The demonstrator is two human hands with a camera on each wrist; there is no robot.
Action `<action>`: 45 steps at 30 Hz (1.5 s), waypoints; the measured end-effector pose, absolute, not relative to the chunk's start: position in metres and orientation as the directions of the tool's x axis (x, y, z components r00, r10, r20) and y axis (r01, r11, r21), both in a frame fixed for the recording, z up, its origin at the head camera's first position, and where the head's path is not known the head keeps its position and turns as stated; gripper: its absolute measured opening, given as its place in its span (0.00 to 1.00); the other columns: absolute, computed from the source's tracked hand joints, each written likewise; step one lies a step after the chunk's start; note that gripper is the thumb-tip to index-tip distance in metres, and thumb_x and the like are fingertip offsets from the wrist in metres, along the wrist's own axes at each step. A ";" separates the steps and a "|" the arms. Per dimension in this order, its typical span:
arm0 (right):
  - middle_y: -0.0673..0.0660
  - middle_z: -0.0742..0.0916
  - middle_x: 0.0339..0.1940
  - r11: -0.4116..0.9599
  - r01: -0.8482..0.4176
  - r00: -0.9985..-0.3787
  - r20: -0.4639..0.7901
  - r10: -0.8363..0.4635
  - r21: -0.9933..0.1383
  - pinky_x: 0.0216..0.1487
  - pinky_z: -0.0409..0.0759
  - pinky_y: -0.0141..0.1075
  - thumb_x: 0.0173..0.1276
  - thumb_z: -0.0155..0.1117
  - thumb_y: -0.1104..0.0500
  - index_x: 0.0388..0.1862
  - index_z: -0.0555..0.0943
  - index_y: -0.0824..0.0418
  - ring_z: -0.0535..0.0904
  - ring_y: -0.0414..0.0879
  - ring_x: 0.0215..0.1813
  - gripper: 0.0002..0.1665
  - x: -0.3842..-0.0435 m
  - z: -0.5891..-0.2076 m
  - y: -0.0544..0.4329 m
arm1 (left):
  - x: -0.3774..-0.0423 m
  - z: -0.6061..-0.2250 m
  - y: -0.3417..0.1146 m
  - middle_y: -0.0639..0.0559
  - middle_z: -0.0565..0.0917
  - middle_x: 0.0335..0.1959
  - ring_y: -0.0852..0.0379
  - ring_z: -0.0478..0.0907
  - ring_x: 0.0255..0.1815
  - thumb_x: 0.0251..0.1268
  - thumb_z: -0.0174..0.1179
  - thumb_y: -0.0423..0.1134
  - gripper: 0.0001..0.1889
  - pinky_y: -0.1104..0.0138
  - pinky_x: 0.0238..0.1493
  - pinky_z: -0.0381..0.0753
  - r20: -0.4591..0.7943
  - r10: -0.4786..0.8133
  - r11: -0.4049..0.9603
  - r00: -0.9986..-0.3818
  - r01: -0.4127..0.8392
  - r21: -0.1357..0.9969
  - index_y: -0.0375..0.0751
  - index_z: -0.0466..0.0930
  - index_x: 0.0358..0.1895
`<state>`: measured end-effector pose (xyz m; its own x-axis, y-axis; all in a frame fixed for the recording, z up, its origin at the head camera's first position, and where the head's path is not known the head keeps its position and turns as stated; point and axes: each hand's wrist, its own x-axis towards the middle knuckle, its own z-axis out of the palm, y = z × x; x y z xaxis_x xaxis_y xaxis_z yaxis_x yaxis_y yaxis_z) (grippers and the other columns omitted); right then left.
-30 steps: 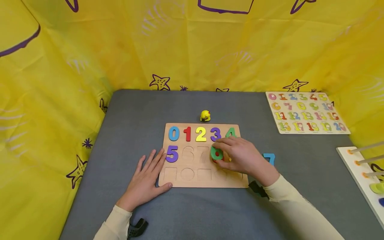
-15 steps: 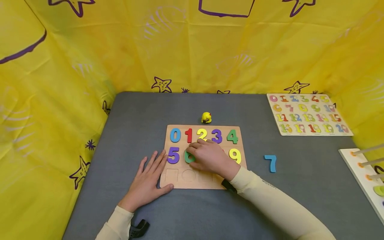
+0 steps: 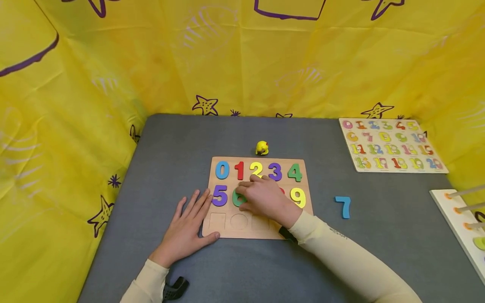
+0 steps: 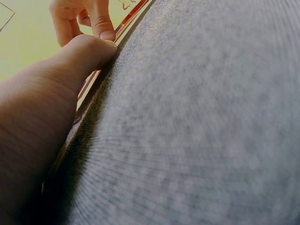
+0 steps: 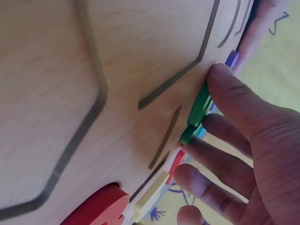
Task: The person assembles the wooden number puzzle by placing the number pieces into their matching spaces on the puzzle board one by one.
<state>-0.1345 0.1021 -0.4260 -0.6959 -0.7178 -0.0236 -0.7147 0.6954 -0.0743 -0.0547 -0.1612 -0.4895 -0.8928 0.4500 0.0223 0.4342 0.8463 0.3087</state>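
A wooden number puzzle board [image 3: 230,234] lies on the grey table. My right hand [image 3: 267,200] pinches a green number 6 piece [image 3: 237,198] between thumb and fingers, at the spot right of the purple 5 [image 3: 219,195]. In the right wrist view the green 6 [image 5: 199,105] stands slightly proud of the board; whether it is fully seated I cannot tell. My left hand [image 3: 185,235] rests with spread fingers along the board's left edge. Yellow 9 [image 3: 298,197] sits in the same row, and the red 8 [image 5: 101,206] is mostly hidden in the head view.
A blue number 7 piece [image 3: 343,206] lies on the table right of the board. Behind the board sits a small yellow toy [image 3: 262,147]. A second number board [image 3: 394,167] lies at the back right, with a white pegged stand [image 3: 451,219] nearer.
My right hand has carried the green 6 leftward across the board to beside the purple 5, uncovering the 9 and the blue 7. The left hand has stayed in place.
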 end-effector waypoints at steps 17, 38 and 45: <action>0.54 0.78 0.70 0.746 -0.611 -0.791 0.172 -0.587 -0.265 0.56 0.80 0.56 0.57 0.81 0.51 0.67 0.80 0.54 0.74 0.55 0.68 0.38 -0.108 -0.399 0.234 | -0.052 -0.490 -0.162 0.52 0.43 0.84 0.48 0.35 0.83 0.62 0.57 0.72 0.55 0.44 0.76 0.32 0.056 0.451 0.837 -0.891 0.444 0.319 0.45 0.47 0.83; 0.58 0.78 0.68 0.805 -0.472 -0.881 0.159 -0.445 -0.360 0.59 0.60 0.18 0.56 0.81 0.62 0.69 0.77 0.56 0.78 0.58 0.61 0.40 -0.063 -0.452 0.368 | -0.055 -0.493 -0.163 0.49 0.47 0.84 0.43 0.41 0.83 0.61 0.59 0.72 0.55 0.42 0.75 0.37 0.108 0.454 0.821 -0.884 0.463 0.334 0.42 0.49 0.83; 0.54 0.81 0.62 0.826 -0.475 -0.879 0.210 -0.428 -0.305 0.52 0.77 0.39 0.52 0.83 0.59 0.63 0.81 0.56 0.81 0.54 0.56 0.37 -0.064 -0.452 0.360 | -0.054 -0.492 -0.162 0.51 0.45 0.84 0.45 0.39 0.83 0.62 0.58 0.73 0.55 0.42 0.75 0.35 0.089 0.455 0.827 -0.886 0.457 0.328 0.44 0.48 0.83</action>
<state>-0.0636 0.3596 -0.4517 -0.8791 -0.4277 0.2104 -0.4747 0.8257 -0.3048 -0.0545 -0.1624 -0.4922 -0.8860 0.4551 0.0885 0.4574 0.8266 0.3279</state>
